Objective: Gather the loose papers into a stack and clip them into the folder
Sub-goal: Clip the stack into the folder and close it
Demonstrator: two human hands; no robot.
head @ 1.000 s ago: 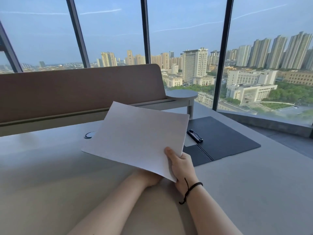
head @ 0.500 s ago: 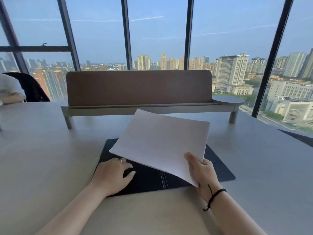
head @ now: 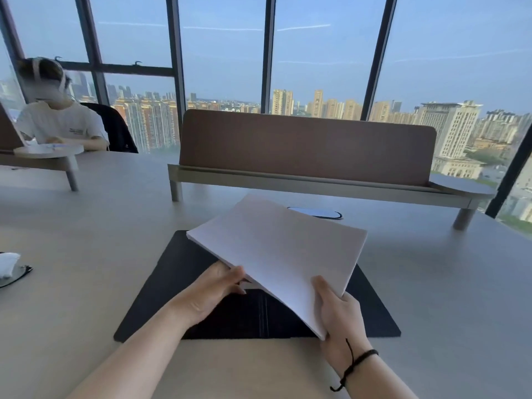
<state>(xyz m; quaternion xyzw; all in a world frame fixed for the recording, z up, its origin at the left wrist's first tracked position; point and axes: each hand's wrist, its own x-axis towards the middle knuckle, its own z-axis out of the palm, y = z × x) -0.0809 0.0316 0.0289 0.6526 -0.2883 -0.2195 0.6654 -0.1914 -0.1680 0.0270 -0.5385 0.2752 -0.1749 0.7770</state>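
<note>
A white stack of papers (head: pixel 282 251) hangs tilted above the open black folder (head: pixel 161 286), which lies flat on the table in front of me. My right hand (head: pixel 336 309) grips the stack's near right corner, thumb on top. My left hand (head: pixel 213 289) holds the stack's near left edge, fingers under the sheets. The papers hide the folder's middle and its clip.
A brown desk divider on a low grey shelf (head: pixel 305 151) stands behind the folder. A dark oval cable port (head: pixel 316 212) sits in the table past the papers. A white cloth (head: pixel 7 263) lies at the left edge. A person in a white shirt (head: pixel 57 119) sits far left.
My left hand has left the folder's cover and taken hold of the stack's near left edge. The view has swung to the left, bringing the seated person into sight.
</note>
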